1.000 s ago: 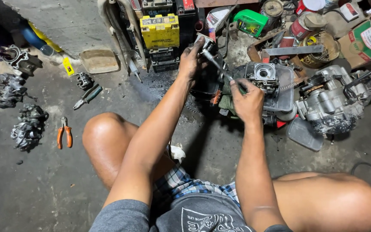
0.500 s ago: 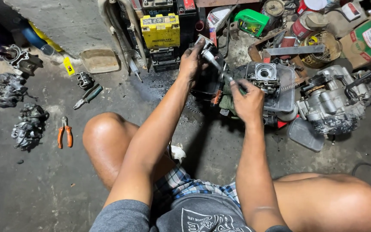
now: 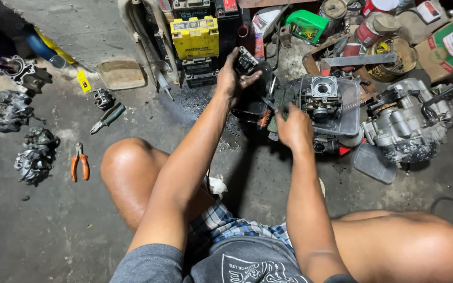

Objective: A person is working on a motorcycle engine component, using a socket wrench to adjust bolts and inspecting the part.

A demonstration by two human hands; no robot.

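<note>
My left hand (image 3: 233, 78) is raised over a dark tray and holds a small grey metal engine part (image 3: 246, 61) in its fingers. My right hand (image 3: 292, 126) is lower, to the right, closed around a thin dark tool (image 3: 269, 105) whose tip points left. Just beyond my right hand a carburettor (image 3: 321, 96) sits in a clear plastic tray (image 3: 350, 118). The end of the tool inside my fist is hidden. My bare knees frame the work area.
A grey engine block (image 3: 407, 126) lies at right. A yellow battery (image 3: 195, 35) stands at the back. Orange-handled pliers (image 3: 79, 163), another pair of pliers (image 3: 107, 118) and several greasy metal parts (image 3: 35, 154) lie at left. Cans and boxes crowd the back right.
Both hands were together on a long metal piece near the carburettor. My left hand has since drawn away to the left with a small part, and my right hand has dropped lower.
</note>
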